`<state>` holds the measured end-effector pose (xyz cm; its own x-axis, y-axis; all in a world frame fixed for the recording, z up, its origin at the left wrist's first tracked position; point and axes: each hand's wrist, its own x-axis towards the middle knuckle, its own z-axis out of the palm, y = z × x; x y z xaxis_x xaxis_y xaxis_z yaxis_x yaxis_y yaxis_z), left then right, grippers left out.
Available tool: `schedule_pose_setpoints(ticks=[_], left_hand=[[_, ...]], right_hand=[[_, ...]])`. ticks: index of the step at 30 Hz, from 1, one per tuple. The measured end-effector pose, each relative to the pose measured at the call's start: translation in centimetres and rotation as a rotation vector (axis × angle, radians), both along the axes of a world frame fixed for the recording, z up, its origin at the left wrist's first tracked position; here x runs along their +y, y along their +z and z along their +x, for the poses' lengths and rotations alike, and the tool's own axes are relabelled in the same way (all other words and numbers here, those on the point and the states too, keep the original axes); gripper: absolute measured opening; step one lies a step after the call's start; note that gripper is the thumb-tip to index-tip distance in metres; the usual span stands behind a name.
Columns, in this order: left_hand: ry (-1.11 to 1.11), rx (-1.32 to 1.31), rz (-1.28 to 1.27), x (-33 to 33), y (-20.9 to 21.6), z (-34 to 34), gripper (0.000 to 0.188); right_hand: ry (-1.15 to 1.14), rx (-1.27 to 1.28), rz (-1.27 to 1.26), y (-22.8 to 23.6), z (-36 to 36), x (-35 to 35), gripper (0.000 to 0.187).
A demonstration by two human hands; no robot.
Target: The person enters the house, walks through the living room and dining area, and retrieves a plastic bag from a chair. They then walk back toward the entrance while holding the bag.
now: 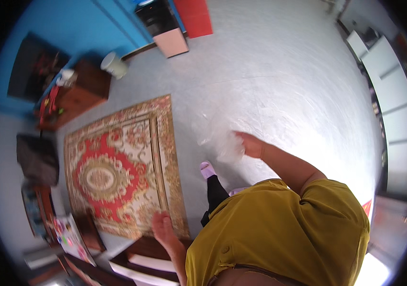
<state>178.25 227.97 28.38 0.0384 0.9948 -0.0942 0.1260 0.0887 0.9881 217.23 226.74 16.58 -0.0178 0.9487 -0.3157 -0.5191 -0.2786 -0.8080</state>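
My right hand [247, 144] is closed on a crumpled clear plastic bag [230, 147], which hangs over the pale grey floor in front of me. The bag is see-through, and its edges blend into the bright floor. Lower left, my left hand [164, 228] is held away from my body with nothing visible in it. Its fingers look loosely bent and a little apart, somewhat blurred. From above, it overlaps the near corner of a red and beige patterned rug [127, 162]. Beside that forearm is a dark brown piece of furniture with white panels [141, 271].
A brown wooden cabinet [82, 95] stands by the blue wall, with a white bin [114, 65] next to it. Farther along is a black and pink dispenser-like unit [171, 42]. White cabinets [394, 100] line the right side. A dark covered object [39, 159] is at left.
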Motion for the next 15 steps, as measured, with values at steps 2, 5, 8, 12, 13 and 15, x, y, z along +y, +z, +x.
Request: schedule_pose_setpoints(ticks=[2,5,8,12,13,15], left_hand=[[-0.246,0.015,-0.268,4.2,-1.6,1.7,0.045],[-0.576,-0.090,-0.391,9.8,-2.1,6.6,0.054],[-0.734,-0.452,-0.609,14.7,-2.3,12.1,0.058],[-0.965,-0.537,-0.770,20.0,-2.3,18.3,0.058],[-1.008,-0.468,-0.755,20.4,-1.1,20.3,0.048],[-1.078,-0.262,-0.745,21.0,-2.0,23.8,0.041]], right_hand=[[-0.012,-0.288,-0.120,4.1,-2.3,1.4,0.024],[0.028,-0.283,-0.015,6.1,-4.2,4.3,0.023],[0.166,-0.397,-0.028,9.4,-6.2,7.6,0.023],[0.000,-0.798,0.224,8.8,-6.4,9.5,0.022],[-0.064,-0.796,0.187,9.2,-5.9,9.1,0.022],[-0.150,-0.821,0.144,9.2,-4.7,8.1,0.022]])
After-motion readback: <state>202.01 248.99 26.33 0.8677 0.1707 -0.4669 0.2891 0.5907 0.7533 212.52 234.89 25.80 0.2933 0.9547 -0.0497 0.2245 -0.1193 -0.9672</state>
